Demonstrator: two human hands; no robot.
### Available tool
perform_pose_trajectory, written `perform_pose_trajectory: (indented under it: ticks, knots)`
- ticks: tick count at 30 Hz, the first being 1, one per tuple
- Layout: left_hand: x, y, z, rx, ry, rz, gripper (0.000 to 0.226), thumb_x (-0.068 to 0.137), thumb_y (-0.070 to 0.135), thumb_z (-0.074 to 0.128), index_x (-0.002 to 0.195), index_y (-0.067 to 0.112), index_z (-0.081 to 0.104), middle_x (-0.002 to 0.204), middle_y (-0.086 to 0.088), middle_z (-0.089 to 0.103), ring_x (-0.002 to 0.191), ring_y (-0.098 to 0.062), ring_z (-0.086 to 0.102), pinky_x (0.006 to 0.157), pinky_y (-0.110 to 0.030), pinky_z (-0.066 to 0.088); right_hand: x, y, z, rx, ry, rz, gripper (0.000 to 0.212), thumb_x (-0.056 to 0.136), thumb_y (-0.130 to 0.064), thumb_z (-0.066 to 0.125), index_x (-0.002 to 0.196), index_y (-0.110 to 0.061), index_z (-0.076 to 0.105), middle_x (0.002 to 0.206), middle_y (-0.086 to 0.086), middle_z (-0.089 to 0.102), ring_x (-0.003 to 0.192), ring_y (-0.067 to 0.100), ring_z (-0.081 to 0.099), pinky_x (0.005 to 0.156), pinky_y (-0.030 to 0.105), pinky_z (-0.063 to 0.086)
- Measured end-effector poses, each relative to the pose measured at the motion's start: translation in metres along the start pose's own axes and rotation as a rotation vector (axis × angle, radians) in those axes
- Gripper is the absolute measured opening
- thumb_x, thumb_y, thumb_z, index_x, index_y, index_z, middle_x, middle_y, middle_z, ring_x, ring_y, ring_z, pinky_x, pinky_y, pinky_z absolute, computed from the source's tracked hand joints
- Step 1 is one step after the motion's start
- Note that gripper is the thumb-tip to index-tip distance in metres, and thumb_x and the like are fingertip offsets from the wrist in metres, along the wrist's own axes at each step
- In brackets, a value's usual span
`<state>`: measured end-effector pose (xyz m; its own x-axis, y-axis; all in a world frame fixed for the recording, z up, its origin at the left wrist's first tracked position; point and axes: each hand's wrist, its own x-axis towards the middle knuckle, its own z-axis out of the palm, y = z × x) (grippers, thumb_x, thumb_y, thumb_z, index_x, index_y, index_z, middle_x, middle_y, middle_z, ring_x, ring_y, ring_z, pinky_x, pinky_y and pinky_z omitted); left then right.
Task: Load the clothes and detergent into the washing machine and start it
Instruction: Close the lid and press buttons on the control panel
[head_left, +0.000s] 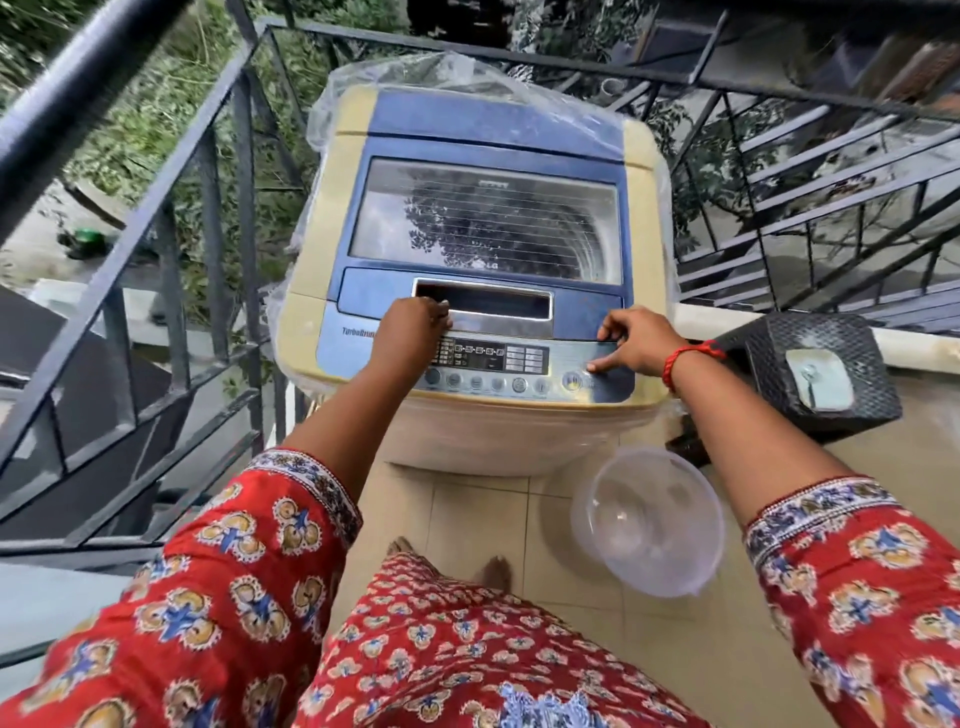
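Observation:
A blue and cream top-loading washing machine (332, 208) stands in front of me with its glass lid (488, 218) down. Dark clothes show dimly through the glass. My left hand (410, 332) rests at the left end of the lid's handle recess (488, 306), fingers curled over its edge. My right hand (634, 340) lies on the right side of the control panel (493, 358), its index finger stretched out and touching the panel just right of the round button (571, 381). I see no detergent.
An empty clear plastic tub (649, 519) sits on the tiled floor to the right of the machine. A dark woven stool (815, 369) stands beyond it by a low wall. Metal railings (208, 208) close in the left and back sides.

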<state>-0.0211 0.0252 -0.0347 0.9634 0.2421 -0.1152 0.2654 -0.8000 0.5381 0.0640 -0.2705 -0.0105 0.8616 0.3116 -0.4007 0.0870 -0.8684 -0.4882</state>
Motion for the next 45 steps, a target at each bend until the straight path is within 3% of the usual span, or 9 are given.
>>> perform_pose_trajectory:
  ticks: [5, 10, 14, 23, 27, 29, 34, 38, 45]
  knots:
    - [0.003, 0.002, -0.008, 0.032, -0.041, 0.008, 0.028, 0.094, 0.021, 0.057, 0.118, 0.011, 0.069, 0.110, -0.019, 0.071, 0.104, -0.036, 0.064, 0.086, -0.038, 0.052, 0.003, 0.000, 0.001, -0.017, 0.004, 0.037, 0.041, 0.054, -0.022, 0.094, 0.080, -0.014, 0.062, 0.087, 0.004, 0.060, 0.070, 0.013, 0.049, 0.062, 0.022, 0.037]
    - [0.006, -0.001, -0.011, 0.046, -0.064, 0.005, 0.028, 0.094, 0.022, 0.057, 0.117, 0.014, 0.070, 0.108, -0.017, 0.072, 0.099, -0.034, 0.066, 0.084, -0.039, 0.054, 0.005, -0.007, -0.001, -0.002, -0.033, 0.074, 0.042, 0.051, -0.020, 0.095, 0.076, -0.013, 0.061, 0.078, 0.000, 0.058, 0.066, 0.012, 0.048, 0.056, 0.019, 0.038]
    - [0.006, 0.001, -0.011, 0.050, -0.075, -0.008, 0.029, 0.096, 0.028, 0.054, 0.115, 0.015, 0.071, 0.102, -0.018, 0.071, 0.093, -0.037, 0.065, 0.077, -0.038, 0.054, 0.005, -0.013, -0.003, -0.031, -0.044, 0.101, 0.044, 0.051, -0.020, 0.095, 0.081, -0.010, 0.064, 0.071, -0.004, 0.056, 0.065, 0.014, 0.049, 0.055, 0.020, 0.038]
    - [0.008, 0.001, -0.016, 0.069, -0.102, 0.032, 0.029, 0.096, 0.026, 0.055, 0.115, 0.011, 0.071, 0.102, -0.019, 0.072, 0.092, -0.035, 0.065, 0.079, -0.039, 0.054, 0.001, -0.010, -0.001, -0.040, -0.026, 0.093, 0.044, 0.053, -0.024, 0.094, 0.081, -0.013, 0.062, 0.076, -0.004, 0.053, 0.065, 0.011, 0.047, 0.055, 0.020, 0.036]
    - [0.009, 0.000, -0.020, 0.081, -0.132, 0.051, 0.029, 0.095, 0.026, 0.055, 0.113, 0.010, 0.071, 0.100, -0.019, 0.072, 0.092, -0.036, 0.065, 0.078, -0.037, 0.054, 0.001, -0.018, -0.006, -0.084, -0.077, 0.098, 0.043, 0.056, -0.023, 0.093, 0.084, -0.012, 0.062, 0.074, -0.006, 0.052, 0.068, 0.014, 0.048, 0.063, 0.026, 0.038]
    - [0.009, 0.001, -0.021, 0.095, -0.144, 0.058, 0.030, 0.097, 0.027, 0.053, 0.113, 0.011, 0.071, 0.097, -0.019, 0.071, 0.089, -0.036, 0.064, 0.074, -0.035, 0.051, 0.001, -0.021, -0.007, -0.105, -0.099, 0.106, 0.043, 0.057, -0.022, 0.092, 0.086, -0.011, 0.063, 0.073, -0.006, 0.053, 0.071, 0.015, 0.049, 0.059, 0.025, 0.038]
    - [0.012, -0.004, -0.022, 0.108, -0.161, 0.084, 0.029, 0.095, 0.029, 0.056, 0.112, 0.012, 0.072, 0.096, -0.018, 0.071, 0.088, -0.035, 0.064, 0.070, -0.032, 0.047, 0.000, -0.020, -0.003, -0.117, -0.076, 0.106, 0.050, 0.052, -0.030, 0.094, 0.087, -0.014, 0.061, 0.084, 0.000, 0.052, 0.076, 0.018, 0.050, 0.065, 0.026, 0.041]
    - [0.016, -0.006, -0.024, 0.086, -0.174, 0.088, 0.029, 0.092, 0.030, 0.061, 0.115, 0.016, 0.071, 0.103, -0.016, 0.071, 0.093, -0.034, 0.065, 0.078, -0.033, 0.051, -0.004, -0.018, 0.004, -0.166, -0.052, 0.091, 0.064, 0.045, -0.033, 0.096, 0.093, -0.016, 0.056, 0.098, 0.002, 0.042, 0.082, 0.019, 0.049, 0.075, 0.026, 0.039]
    - [0.023, -0.004, -0.028, 0.094, -0.198, 0.105, 0.029, 0.088, 0.029, 0.067, 0.111, 0.013, 0.073, 0.098, -0.014, 0.073, 0.088, -0.029, 0.065, 0.070, -0.027, 0.043, -0.004, -0.018, 0.009, -0.172, -0.020, 0.078, 0.069, 0.041, -0.034, 0.097, 0.089, -0.016, 0.051, 0.101, 0.005, 0.042, 0.086, 0.024, 0.051, 0.073, 0.028, 0.040]
